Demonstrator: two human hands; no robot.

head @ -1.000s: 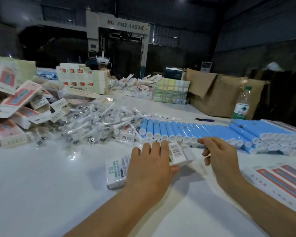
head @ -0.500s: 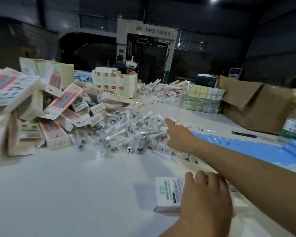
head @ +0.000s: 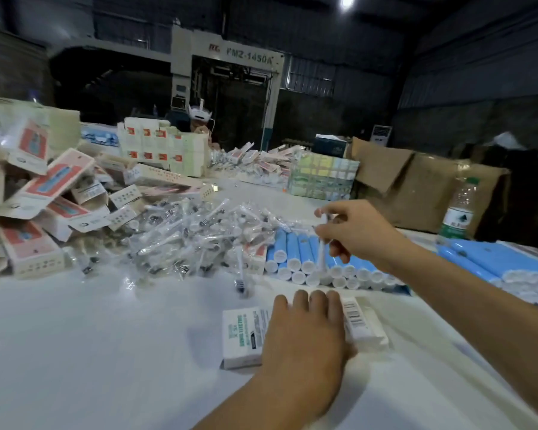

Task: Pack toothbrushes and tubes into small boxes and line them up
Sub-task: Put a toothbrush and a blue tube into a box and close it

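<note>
While pinched, seemingly: toothbrush (head: pixel 321 256) between fingers (head: pixel 323 232).

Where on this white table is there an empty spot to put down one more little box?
The widest bare patch of table is near and to the left, in front of the toothbrush pile and left of the box under the left hand. It is crowded farther back: loose cartons on the left, blue tubes in the middle under the right hand.

dark warehouse walls (head: pixel 479 72) | ceiling lamp (head: pixel 347 0) | white table (head: pixel 90 352)
</note>
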